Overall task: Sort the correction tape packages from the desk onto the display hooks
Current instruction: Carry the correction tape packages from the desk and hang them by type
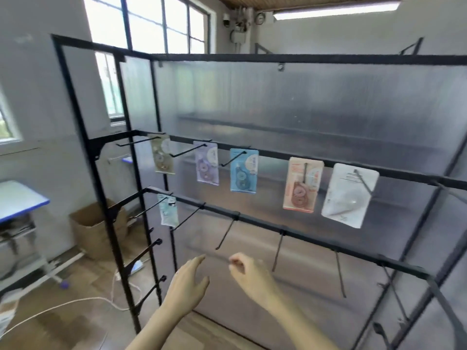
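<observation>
Right now both hands are hanging in front of the black display rack (278,58), and neither is holding a package. The left hand (188,286) is lying open, fingers straight and together, pointing up toward the lower rail (316,239). The right hand (250,272) is sitting just beside it, fingers loosely curled inward with nothing between them.

Directly above the right hand a bare hook (226,233) is sticking out from the lower rail. Up and to the left of the left hand, a pale mint package (167,210) is hanging on that same rail. Higher still, well above both hands, five packages are hanging along the upper rail (341,162): an olive package (161,155), a lilac package (207,164), a blue package (243,170), a peach package (302,185) and a white package (350,195). Far to the left of the hands, a cardboard box (96,228) is sitting on the floor beside a blue-edged desk (22,200).
</observation>
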`<control>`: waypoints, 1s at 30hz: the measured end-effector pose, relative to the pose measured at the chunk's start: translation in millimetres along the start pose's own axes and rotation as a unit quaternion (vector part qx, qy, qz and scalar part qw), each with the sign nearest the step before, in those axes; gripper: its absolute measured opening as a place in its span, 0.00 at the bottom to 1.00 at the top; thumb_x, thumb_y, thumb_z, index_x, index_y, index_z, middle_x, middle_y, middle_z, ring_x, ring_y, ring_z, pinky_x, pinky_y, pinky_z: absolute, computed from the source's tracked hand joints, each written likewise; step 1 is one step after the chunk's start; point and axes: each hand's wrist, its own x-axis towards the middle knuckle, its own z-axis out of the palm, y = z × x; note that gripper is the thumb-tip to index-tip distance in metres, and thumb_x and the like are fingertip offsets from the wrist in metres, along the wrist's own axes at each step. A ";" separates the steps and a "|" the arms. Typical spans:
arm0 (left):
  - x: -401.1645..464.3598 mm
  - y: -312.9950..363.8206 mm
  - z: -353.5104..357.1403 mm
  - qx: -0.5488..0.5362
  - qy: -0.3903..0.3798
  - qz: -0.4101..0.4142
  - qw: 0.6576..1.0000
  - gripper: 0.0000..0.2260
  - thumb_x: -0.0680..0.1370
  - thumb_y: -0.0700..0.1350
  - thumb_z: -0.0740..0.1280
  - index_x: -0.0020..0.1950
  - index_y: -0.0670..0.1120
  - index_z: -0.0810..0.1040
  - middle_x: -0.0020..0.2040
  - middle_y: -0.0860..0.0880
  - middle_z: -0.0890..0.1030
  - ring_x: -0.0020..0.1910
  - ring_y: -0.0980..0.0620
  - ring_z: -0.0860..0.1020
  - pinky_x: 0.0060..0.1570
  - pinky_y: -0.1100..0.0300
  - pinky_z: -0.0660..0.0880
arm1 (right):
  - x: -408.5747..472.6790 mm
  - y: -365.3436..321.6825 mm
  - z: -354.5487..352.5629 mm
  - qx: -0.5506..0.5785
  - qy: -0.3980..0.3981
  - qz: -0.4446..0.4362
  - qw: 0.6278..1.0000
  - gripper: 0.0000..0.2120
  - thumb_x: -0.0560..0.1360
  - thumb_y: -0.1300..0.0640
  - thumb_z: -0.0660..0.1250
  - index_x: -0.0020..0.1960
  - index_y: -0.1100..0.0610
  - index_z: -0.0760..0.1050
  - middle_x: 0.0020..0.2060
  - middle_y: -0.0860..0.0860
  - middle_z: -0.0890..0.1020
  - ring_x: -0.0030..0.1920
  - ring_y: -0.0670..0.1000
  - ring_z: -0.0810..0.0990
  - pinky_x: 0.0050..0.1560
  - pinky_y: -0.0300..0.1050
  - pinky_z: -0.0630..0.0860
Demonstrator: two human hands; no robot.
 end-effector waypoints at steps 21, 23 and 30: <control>-91.1 -283.3 -228.6 0.048 0.224 -0.323 0.918 0.37 0.65 0.62 0.55 0.69 0.45 0.75 0.66 0.49 0.78 0.67 0.52 0.74 0.65 0.68 0.61 | 146.5 -257.9 310.5 -0.074 -0.281 -0.272 0.918 0.20 0.79 0.50 0.59 0.70 0.54 0.68 0.65 0.50 0.74 0.66 0.50 0.72 0.65 0.42 0.66; -92.7 -299.5 -241.3 0.041 0.238 -0.351 0.905 0.32 0.68 0.56 0.60 0.70 0.45 0.74 0.67 0.49 0.77 0.67 0.51 0.74 0.67 0.65 0.63 | 157.0 -277.4 333.4 -0.075 -0.296 -0.284 0.909 0.21 0.79 0.50 0.59 0.70 0.54 0.68 0.65 0.50 0.74 0.66 0.50 0.73 0.65 0.42 0.67; -71.1 -360.9 -279.8 0.037 0.299 -0.404 0.864 0.31 0.67 0.55 0.62 0.69 0.46 0.76 0.65 0.50 0.79 0.65 0.52 0.76 0.67 0.62 0.65 | 222.7 -338.0 408.0 -0.097 -0.341 -0.348 0.868 0.23 0.79 0.50 0.59 0.72 0.55 0.66 0.68 0.50 0.73 0.68 0.51 0.70 0.68 0.44 0.65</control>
